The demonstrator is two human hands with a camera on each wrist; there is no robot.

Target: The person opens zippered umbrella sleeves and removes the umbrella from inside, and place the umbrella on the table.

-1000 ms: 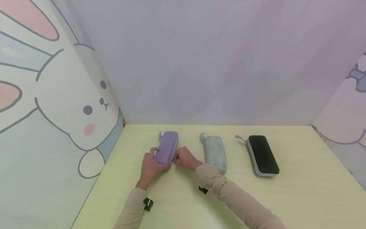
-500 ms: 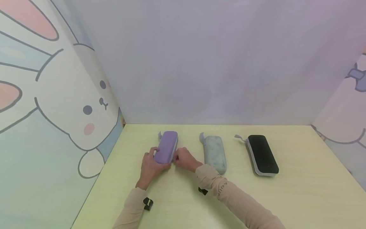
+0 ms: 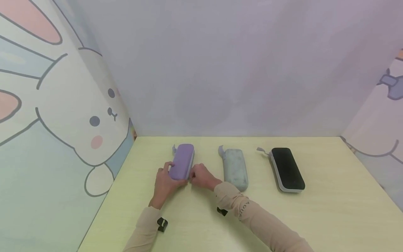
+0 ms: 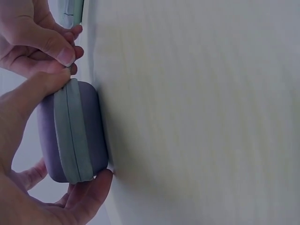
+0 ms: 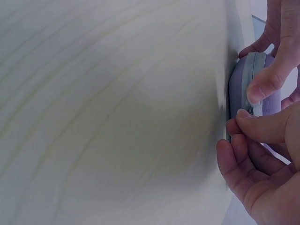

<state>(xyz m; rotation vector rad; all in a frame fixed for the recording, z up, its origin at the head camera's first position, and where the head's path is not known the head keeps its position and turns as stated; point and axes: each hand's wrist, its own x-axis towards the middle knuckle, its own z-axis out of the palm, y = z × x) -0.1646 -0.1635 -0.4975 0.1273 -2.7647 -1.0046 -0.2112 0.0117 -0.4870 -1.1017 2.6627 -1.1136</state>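
Purple zippered case [image 3: 182,162] sits on the worktop [image 3: 283,220] at left, left hand [image 3: 164,183] gripping it, right hand [image 3: 203,176] pinching its zipper pull [image 5: 250,111] at the near end; visible seam [image 4: 73,133] appears closed, remaining zip travel indeterminate.

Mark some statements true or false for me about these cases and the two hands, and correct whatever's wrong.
1. On the table, the mottled case lies between the purple case and the black case. True.
2. The left hand holds the purple case. True.
3. The right hand rests on the black case. False: it pinches at the zipper of the purple case.
4. The mottled case has no strap. False: a strap shows at its far end.
5. The black case has a light-coloured side. True.
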